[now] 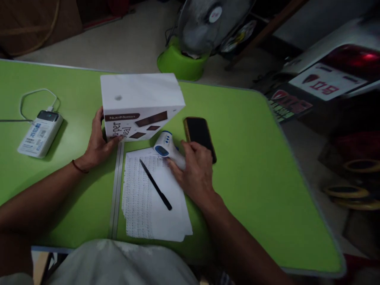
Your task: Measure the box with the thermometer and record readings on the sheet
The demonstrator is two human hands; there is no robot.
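Note:
My left hand grips the near left corner of a white box with brown print, thumb on its front and fingers behind the side. The box appears tilted over the green table. In my right hand is a white and blue infrared thermometer, fingers closed round its handle. Its small screen faces me, just in front of the box. Below it lie sheets of paper covered in small writing, with a black pen slanting across them. A dark phone rests beside my right hand.
A white power bank with a looped white cable lies on the left of the green table. Beyond the far edge stand a fan and its green base. A scooter is at the right.

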